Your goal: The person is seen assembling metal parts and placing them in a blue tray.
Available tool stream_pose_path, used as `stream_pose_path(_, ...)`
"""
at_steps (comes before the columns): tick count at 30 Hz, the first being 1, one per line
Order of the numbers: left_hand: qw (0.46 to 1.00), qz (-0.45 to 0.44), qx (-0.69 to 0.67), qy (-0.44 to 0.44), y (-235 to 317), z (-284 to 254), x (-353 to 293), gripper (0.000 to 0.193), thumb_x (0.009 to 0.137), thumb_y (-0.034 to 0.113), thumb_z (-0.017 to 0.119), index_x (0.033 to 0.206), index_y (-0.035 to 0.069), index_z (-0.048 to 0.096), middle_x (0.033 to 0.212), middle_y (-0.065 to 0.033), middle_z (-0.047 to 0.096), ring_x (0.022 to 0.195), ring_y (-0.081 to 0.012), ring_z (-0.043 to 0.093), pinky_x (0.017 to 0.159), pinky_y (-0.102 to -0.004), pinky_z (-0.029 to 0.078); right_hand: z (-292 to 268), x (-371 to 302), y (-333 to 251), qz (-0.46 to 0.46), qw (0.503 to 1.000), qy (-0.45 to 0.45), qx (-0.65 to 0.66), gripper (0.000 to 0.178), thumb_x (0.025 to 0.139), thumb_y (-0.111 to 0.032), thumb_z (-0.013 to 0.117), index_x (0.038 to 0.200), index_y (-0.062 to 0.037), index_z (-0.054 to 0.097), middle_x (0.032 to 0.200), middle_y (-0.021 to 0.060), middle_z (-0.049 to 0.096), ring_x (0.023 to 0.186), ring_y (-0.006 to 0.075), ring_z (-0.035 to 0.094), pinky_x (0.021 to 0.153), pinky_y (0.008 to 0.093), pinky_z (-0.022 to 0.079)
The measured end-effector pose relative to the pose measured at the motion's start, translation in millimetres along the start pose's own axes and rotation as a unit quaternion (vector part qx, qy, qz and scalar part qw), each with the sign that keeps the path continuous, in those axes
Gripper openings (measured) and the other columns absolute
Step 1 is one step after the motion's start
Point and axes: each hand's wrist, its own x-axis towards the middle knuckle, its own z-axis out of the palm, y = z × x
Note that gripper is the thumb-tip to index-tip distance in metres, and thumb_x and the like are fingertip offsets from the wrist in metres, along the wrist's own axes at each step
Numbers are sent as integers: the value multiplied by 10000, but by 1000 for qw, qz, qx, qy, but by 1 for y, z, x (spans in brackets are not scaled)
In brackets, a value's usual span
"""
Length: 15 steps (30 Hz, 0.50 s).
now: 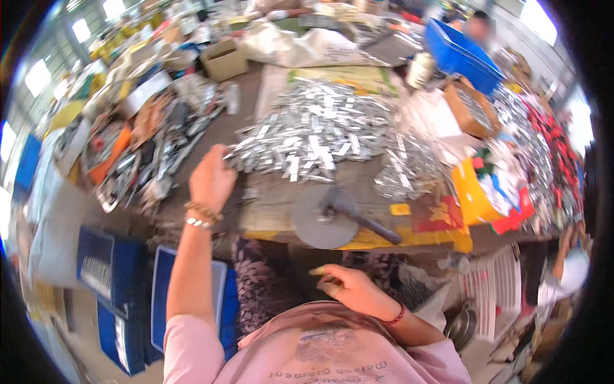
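My left hand (213,179) is at the left edge of a heap of small silvery metal strips (320,128), palm down with its fingers curled in. Whatever its fingertips grip, if anything, is blurred. Low in front of my body is my right hand (352,289), its fingers bent together. Something small and yellowish shows at its fingertips; I cannot tell whether it is held or worn. Between me and the heap, a round grey disc (313,227) lies near the table's front edge. A hammer (368,224) rests on it, the dark handle pointing right and toward me.
Mixed scrap (160,137) covers the table's left side, with a cardboard box (224,59) behind. At the right are a brown carton (472,109), a yellow container of scraps (476,192) and a blue crate (460,57). Blue bins (112,262) stand low at left. A person (480,29) is beyond.
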Motion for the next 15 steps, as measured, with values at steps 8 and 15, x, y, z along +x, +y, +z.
stream_pose_path(8, 952, -112, -266, -106, 6, -37, -27, 442, 938, 57, 681, 1374, 22, 611, 945, -48, 673, 794, -132, 665, 712, -303, 579, -76, -17, -42, -175, 946, 232, -141, 224, 957, -86, 749, 1177, -45, 758, 1008, 164, 766, 868, 247, 755, 780, 361, 587)
stream_pose_path(15, 795, -149, -565, -161, 75, -50, -78, 446, 973, -2, 639, 1414, 46, 597, 1005, -31, 642, 829, -126, 721, 689, -273, 613, -176, 39, -19, -186, 782, 424, -417, 214, 824, -35, 784, 1022, -115, 768, 974, 85, 678, 946, 326, 705, 806, 432, 589)
